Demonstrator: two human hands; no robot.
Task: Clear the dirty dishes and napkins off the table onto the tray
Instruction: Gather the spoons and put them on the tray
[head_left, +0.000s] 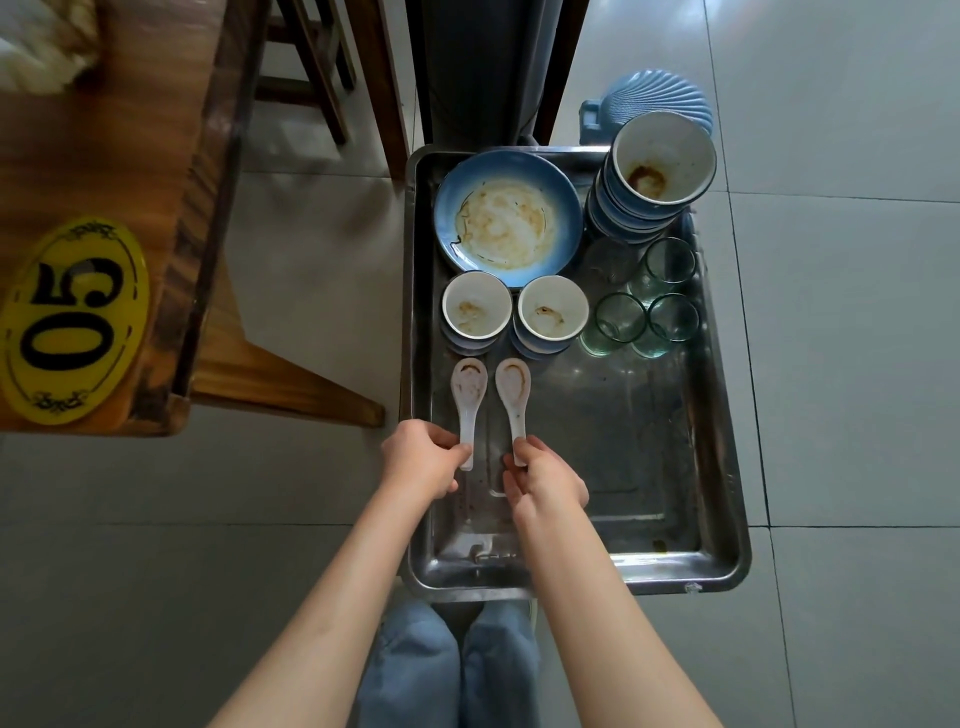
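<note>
A steel tray (649, 467) lies below me. My left hand (423, 465) pinches the handle of a stained white soup spoon (469, 389), and my right hand (545, 480) pinches the handle of a second stained spoon (513, 387). Both spoon bowls point away from me over the tray's near-left part. Beyond them stand two small dirty bowls (477, 309) (553, 312), a dirty blue plate (506, 218), a tall stack of blue bowls (657, 171) and several clear glasses (647, 306). Crumpled napkins (44, 44) lie on the wooden table (104, 171) at the far left.
A yellow oval sign (70, 322) reading 05 lies on the table corner. Wooden chair legs (317, 67) stand behind the table. A blue shell-shaped container (660, 101) sits past the tray's far right corner. Grey floor tiles surround everything.
</note>
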